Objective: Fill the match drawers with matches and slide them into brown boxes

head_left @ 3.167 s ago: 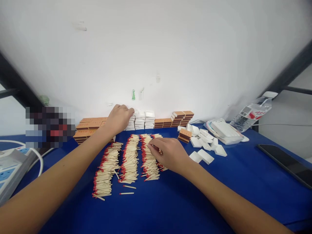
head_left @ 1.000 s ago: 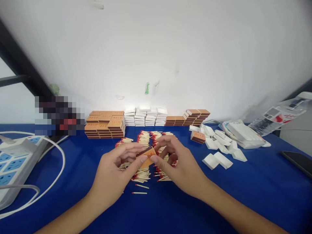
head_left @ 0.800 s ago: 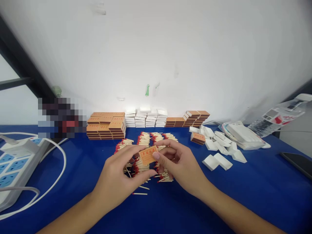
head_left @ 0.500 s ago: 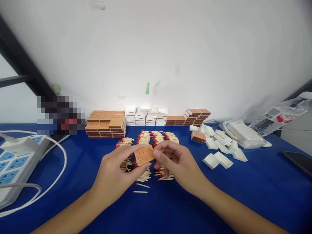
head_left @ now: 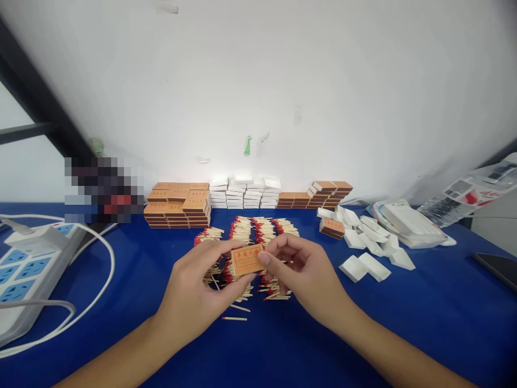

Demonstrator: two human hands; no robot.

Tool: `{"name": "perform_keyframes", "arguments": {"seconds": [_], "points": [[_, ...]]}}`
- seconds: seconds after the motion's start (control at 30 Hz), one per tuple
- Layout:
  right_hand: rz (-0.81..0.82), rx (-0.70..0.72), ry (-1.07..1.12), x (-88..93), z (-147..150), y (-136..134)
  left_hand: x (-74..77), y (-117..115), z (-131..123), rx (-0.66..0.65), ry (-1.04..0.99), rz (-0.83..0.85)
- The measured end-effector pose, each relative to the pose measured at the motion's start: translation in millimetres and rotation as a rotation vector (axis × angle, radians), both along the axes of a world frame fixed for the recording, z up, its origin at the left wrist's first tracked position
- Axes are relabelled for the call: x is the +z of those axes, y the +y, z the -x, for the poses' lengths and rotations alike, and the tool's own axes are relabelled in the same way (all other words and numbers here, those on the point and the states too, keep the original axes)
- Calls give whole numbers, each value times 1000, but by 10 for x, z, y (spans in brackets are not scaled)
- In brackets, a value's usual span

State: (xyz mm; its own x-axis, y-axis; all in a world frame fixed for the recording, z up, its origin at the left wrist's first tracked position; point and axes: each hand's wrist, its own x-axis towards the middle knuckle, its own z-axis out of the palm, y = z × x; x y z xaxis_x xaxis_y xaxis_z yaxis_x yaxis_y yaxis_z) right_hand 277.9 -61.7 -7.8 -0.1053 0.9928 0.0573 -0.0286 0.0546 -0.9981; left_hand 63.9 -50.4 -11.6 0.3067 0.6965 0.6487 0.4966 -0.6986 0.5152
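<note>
Left hand (head_left: 189, 283) cupped around matchbox (head_left: 247, 262), right hand (head_left: 311, 277) pinching its end

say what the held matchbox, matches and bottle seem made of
Matchbox: probably cardboard, matte, with a printed face and crisp edges.
Matches: likely bare wood, pale and dull, with red heads.
Bottle: seemingly plastic, clear and glossy, see-through around its label.

Held matchbox (head_left: 247, 261): card, matt. Matchsticks (head_left: 242, 229): bare wood. Trays (head_left: 375, 268): matt wh. card. Bottle (head_left: 464, 195): clr. glossy plas. Tabletop (head_left: 299, 347): smooth.

Left forearm (head_left: 121, 342) and right forearm (head_left: 383, 337) bare, slim; fingers (head_left: 221, 248) bare, slender; right thumbnail (head_left: 264, 258) short.
</note>
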Motion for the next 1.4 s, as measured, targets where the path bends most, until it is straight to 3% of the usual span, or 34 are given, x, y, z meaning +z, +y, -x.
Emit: {"name": "perform_keyframes", "arguments": {"seconds": [0.2,0.4,0.73,0.97,1.13,1.4], "points": [[-11,-8,-13,8,-16,5,24,17,3,24,-22,-18],[51,167,-20,-13,54,-72,2,9,-2,-22,-8,-35],[49,58,-24,-40,-35,21,-12,93,92,36,51,-10],[-15,-132,-68,-65,-212,170,42,231,211,97,96,93],[-17,-132,-131,-81,-263,242,86,302,272,91,90,121],[-88,-148,-262,-97,-377,335,76,209,203,3,101,27]]}}
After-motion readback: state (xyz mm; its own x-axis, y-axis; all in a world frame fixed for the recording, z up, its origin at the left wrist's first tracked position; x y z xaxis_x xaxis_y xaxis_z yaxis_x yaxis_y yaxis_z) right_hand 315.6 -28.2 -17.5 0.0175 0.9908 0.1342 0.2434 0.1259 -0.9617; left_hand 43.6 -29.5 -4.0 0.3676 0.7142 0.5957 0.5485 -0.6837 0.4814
